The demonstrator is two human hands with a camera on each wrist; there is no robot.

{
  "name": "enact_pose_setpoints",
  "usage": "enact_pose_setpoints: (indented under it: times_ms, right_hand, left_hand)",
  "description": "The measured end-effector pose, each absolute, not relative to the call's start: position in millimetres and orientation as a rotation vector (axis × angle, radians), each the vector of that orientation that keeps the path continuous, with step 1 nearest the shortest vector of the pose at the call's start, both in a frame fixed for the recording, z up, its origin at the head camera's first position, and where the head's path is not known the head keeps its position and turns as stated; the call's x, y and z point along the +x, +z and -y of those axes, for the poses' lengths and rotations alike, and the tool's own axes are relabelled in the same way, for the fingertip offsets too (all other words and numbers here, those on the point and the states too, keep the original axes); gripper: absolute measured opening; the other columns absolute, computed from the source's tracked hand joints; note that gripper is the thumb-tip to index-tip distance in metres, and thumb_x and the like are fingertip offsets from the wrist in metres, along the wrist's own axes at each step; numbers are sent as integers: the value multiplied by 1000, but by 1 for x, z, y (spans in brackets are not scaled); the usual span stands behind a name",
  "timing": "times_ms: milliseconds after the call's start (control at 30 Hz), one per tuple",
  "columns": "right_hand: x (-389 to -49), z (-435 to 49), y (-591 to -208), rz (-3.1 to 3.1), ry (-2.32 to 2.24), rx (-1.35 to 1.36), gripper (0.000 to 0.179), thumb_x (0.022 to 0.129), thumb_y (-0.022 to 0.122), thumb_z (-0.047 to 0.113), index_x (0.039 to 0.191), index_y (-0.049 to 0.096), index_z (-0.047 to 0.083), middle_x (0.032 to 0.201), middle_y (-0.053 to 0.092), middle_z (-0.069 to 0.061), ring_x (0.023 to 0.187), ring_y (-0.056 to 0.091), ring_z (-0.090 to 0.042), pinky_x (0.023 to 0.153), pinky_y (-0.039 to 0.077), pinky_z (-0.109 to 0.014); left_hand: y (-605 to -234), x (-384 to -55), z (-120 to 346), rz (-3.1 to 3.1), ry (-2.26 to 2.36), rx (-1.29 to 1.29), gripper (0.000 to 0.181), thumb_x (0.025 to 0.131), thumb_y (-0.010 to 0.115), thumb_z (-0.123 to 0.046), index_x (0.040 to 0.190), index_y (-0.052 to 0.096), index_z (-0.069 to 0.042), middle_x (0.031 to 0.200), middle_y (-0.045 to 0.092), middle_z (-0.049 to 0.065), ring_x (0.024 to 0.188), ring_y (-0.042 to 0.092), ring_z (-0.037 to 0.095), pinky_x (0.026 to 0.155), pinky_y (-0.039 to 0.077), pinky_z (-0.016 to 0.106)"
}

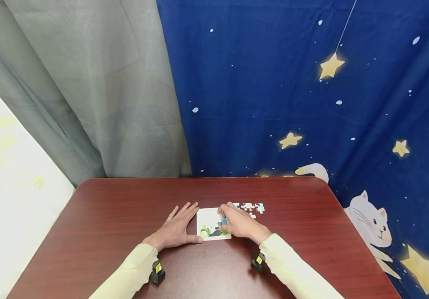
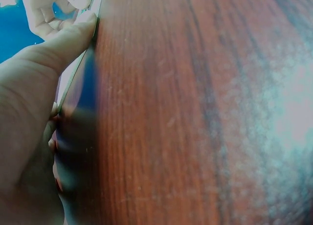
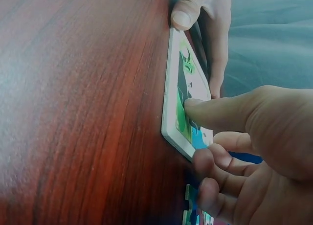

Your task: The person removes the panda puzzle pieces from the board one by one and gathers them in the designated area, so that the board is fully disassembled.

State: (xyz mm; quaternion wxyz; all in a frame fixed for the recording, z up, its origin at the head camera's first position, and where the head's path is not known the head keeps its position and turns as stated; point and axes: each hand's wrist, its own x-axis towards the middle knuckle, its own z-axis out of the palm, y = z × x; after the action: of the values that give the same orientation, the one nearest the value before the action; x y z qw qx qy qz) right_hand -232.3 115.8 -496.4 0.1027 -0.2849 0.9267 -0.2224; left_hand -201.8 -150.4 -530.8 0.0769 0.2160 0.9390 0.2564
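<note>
Touching a puzzle tray from both sides

The tray (image 1: 206,216) lies flat on the table (image 1: 117,216), between the two hands. Green and dark picture parts fill its near side, with blue at its right; the far left part is white.

The left hand (image 1: 175,230) is spread wide, its fingers straight, palm side down at the tray's left. Its thumb touches the near left corner, and its fingertips lie by the far left corner. The right hand (image 1: 242,222) arches narrowly over the tray's right side, fingers bent; its thumb touches the picture. Whether it pinches a piece, I cannot tell.

Loose pieces (image 1: 247,205) lie to the right of the tray, toward the far side, partly behind the right hand.

Both arms wear pale sleeves (image 1: 128,270). Beyond the table hang a grey curtain (image 1: 98,83) at left and a blue curtain (image 1: 259,83) with stars at right.
</note>
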Motion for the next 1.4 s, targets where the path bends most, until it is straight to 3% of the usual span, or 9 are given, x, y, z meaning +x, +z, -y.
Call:
enact_pose_setpoints:
  times_ms: [367,667,967,1400]
  right_hand:
    - [-230,-116,-500,-2798,-652,-837,25,94,81,21,116,72,14,105,56,-1,83,53,-11,73,47,-26]
    - [-227,-116,-504,-2820,-684,-857,22,96,78,16,115,66,16,103,67,3,90,60,-12,79,52,-32]
    - [-223,-115,-505,-2834,-642,-875,9,96,77,16,101,72,21,108,72,6,93,65,-12,82,56,-35]
    - [-223,-120,-504,-2846,-638,-935,6,98,75,16,100,74,21,101,76,7,87,65,-9,76,56,-32]
  left_hand:
    - [-530,-203,150,-2811,744,644,110,86,79,-67,167,35,-6,178,29,9,168,20,36,134,10,67]
    - [-528,-203,150,-2811,749,638,110,86,79,-66,166,35,-5,178,29,11,168,20,36,134,10,67]
    - [-530,-202,150,-2825,741,657,110,85,80,-65,166,36,-5,177,30,11,167,22,37,133,11,67]
    - [-532,-203,150,-2815,773,640,110,85,80,-65,166,36,-6,178,30,10,168,20,36,134,10,66]
